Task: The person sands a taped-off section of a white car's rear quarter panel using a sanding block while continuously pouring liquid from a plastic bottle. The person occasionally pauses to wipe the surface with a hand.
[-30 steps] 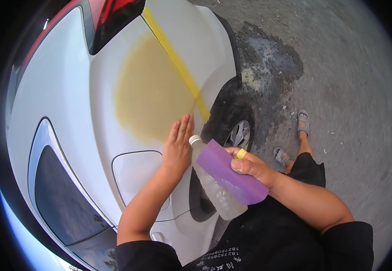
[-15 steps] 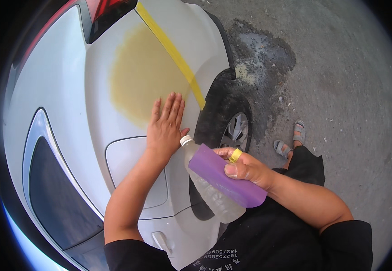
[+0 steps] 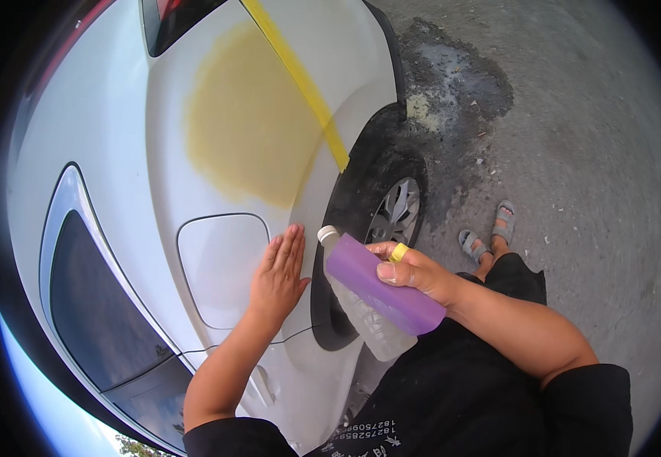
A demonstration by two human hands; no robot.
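Observation:
My left hand [image 3: 279,276] lies flat on the white car's side panel, fingers stretched out, just right of the fuel door [image 3: 224,268]. Beyond my fingertips is a large yellowish patch [image 3: 250,122] on the panel, bordered on its right by a strip of yellow tape [image 3: 300,80]. My right hand [image 3: 414,276] grips a clear plastic bottle [image 3: 364,324] with a white cap, together with a purple sheet [image 3: 384,288] lying along the bottle's side. Yellow tape is wrapped round one finger of that hand. The bottle is tilted, its cap toward the car.
The car's rear wheel [image 3: 395,209] sits in its dark arch right of the panel. A side window [image 3: 105,305] is at the left. Grey ground [image 3: 589,190] stretches to the right, with a wet, stained area [image 3: 460,84]. My sandalled feet [image 3: 490,232] stand there.
My left hand has slid back toward me, off the edge of the yellowish patch to beside the fuel door. The right hand still holds the bottle and purple sheet. The view has shifted slightly.

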